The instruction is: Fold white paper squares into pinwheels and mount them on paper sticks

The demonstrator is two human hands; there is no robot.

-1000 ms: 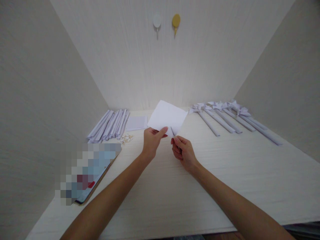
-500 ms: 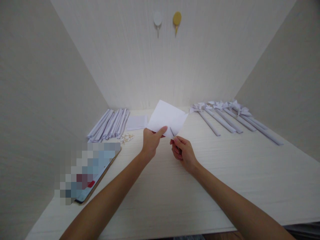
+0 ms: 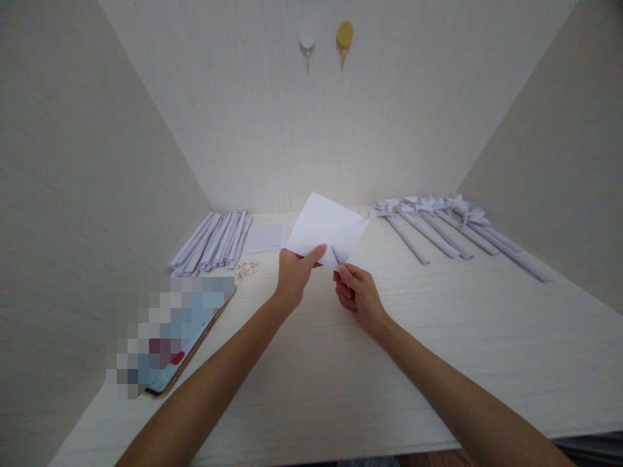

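A white square sheet of paper [image 3: 318,217] is held up over the table, tilted, with a slit running in from its right corner. My left hand [image 3: 293,275] pinches its lower left edge, thumb on top and fingers underneath. In my right hand [image 3: 359,295] is a pair of scissors [image 3: 335,255], closed in the fingers. One thin dark blade lies over the sheet near its lower corner, pointing up and left. Most of the scissors' handles are hidden by my fingers.
Rolled white paper sticks [image 3: 214,243] lie at the back left, beside stacked paper squares [image 3: 265,237] and small pale pins [image 3: 247,268]. A tablet-like device [image 3: 195,344], partly blurred, lies front left. Several paper pinwheels [image 3: 428,204] on sticks rest back right. Two hooks [image 3: 344,35] are on the wall.
The flap at the paper's right corner has shifted slightly right, and the slit there looks a little wider. Both hands keep nearly the same place and hold.
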